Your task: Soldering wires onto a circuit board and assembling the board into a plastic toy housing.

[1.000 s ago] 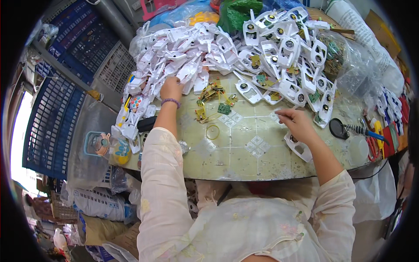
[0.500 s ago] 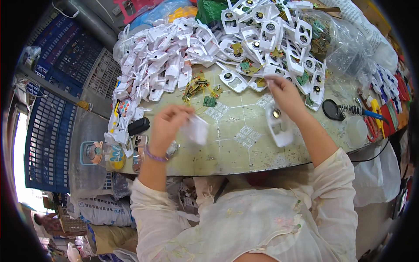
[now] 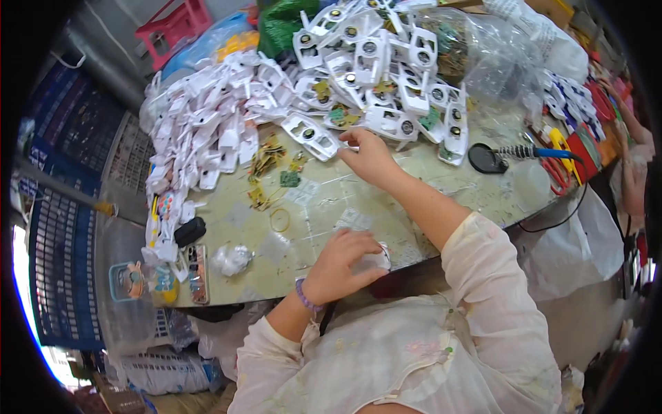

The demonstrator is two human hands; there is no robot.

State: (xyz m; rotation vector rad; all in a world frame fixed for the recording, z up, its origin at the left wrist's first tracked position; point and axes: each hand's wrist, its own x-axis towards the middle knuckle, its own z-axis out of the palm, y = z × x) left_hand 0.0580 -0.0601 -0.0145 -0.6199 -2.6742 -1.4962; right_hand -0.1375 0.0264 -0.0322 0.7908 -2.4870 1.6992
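Note:
Near the table's front edge, my left hand (image 3: 343, 265) is curled over a white plastic casing (image 3: 378, 258), its thumb and fingers on either side. Most of that piece is hidden under the hand. Further forward, my right hand (image 3: 370, 157) has its thumb and forefinger at the near end of another white plastic casing (image 3: 310, 135), which carries a round speaker and a window opening. This casing lies at the front of a heap of similar speaker casings (image 3: 369, 52). Left of it are thin wired parts (image 3: 267, 157) and a small green circuit board (image 3: 289, 179).
White plastic parts (image 3: 207, 114) are heaped at left. A soldering iron (image 3: 531, 152) lies by a round black dish (image 3: 483, 158) at right, near red-handled scissors (image 3: 557, 176). A phone (image 3: 198, 274), a black object (image 3: 189, 231) and crumpled clear plastic (image 3: 232, 259) sit front left.
My left hand has moved right and down to the table edge; the white cover it held is out of sight. My right hand has reached the front speaker casing. The view has shifted.

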